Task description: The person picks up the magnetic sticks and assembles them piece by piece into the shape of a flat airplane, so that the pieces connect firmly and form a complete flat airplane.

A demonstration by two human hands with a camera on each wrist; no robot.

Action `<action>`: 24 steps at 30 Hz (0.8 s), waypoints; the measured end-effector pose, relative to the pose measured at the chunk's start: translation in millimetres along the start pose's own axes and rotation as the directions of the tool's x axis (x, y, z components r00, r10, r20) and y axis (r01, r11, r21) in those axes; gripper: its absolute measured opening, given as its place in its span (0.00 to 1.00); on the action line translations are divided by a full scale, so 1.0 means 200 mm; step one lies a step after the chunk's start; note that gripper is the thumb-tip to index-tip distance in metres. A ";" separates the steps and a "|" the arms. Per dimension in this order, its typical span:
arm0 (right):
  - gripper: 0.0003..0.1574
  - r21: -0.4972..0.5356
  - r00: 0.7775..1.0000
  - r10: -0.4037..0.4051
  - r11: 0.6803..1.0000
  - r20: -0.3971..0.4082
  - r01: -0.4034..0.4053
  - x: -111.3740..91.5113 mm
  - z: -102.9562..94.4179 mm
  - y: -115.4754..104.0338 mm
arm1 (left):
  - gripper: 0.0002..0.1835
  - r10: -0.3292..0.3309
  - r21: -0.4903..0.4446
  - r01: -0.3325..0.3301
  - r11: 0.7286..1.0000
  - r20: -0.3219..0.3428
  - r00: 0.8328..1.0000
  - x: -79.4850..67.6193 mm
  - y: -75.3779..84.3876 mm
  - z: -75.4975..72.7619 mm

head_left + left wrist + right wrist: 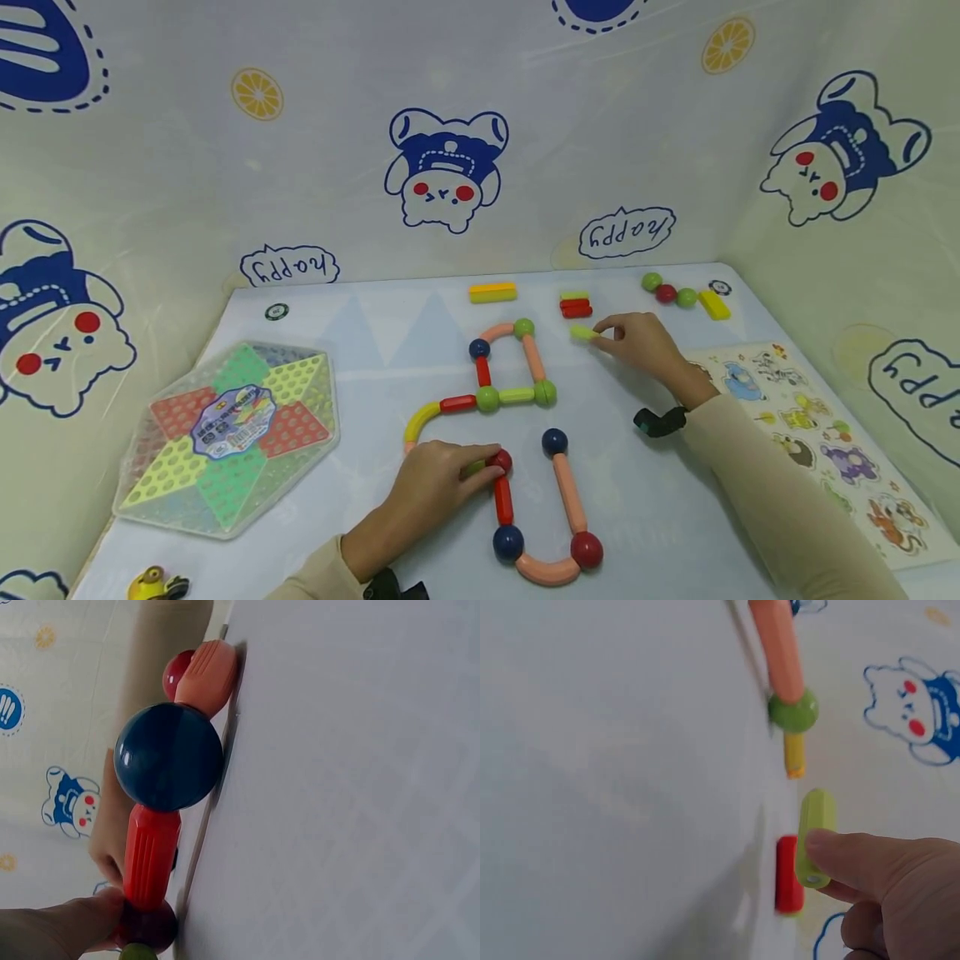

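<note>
My left hand [431,487] pinches a dark red ball [501,460] between thumb and finger. A red rod [152,855] joins that ball to a dark blue ball [169,757]; beyond it come a curved peach rod [547,572], a red ball [587,550], a straight peach rod [570,492] and another dark blue ball [555,442]. A green piece, half covered by my fingers, sits at the pinched ball. At the upper right, my right hand [645,346] pinches a short light green rod [817,814] above the table. The loop of rods with a green ball [487,398] lies between the hands.
Yellow rods [492,292] and red rods [576,308] lie at the back. Loose green and red balls [665,293] stand beside a yellow piece [714,305]. A hexagonal game box [300,492] is at left, a sticker sheet [817,433] at right, a yellow toy [150,585] front left.
</note>
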State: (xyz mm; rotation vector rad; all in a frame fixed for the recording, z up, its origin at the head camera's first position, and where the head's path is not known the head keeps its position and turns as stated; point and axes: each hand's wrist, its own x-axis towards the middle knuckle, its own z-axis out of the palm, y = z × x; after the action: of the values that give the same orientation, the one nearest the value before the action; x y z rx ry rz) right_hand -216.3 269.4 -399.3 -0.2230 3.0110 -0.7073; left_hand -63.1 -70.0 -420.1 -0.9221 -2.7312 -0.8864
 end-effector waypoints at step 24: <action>0.13 0.291 0.902 -0.429 0.871 0.059 0.395 -0.55 0.26 -0.36 | 0.18 -0.007 0.005 0.006 1.000 0.001 1.000 0.01 0.02 -0.01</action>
State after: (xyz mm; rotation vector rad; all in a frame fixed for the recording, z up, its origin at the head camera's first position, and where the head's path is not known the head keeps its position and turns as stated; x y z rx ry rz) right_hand -94.6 198.3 -412.5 -0.8814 2.7247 -1.0832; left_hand -62.3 -67.4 -416.6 -0.9134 -2.7371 -0.8808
